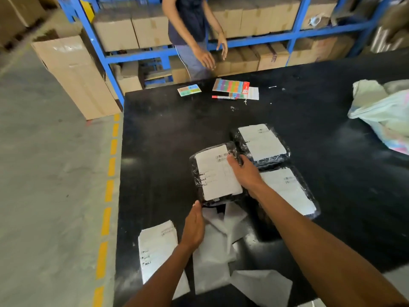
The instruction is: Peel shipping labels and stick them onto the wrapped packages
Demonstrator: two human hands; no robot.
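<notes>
– Where do the hands sit?

– The right hand (244, 171) lies on the near-left wrapped package (218, 173), fingers flat on its white shipping label (218, 171), pinching nothing. The left hand (194, 227) has straight fingers touching that package's near edge; whether it grips anything, I cannot tell.

– And the other packages?

– Two more labelled ones on the black table (166, 134): the far package (262, 144) just beside the first, and the right package (290, 191) partly under the right forearm.

– Labels?

– A stack of unpeeled labels (157, 247) near the left wrist, with loose backing sheets (217, 251) beside it. A second person (190, 29) stands by the blue shelving (261, 37).
</notes>
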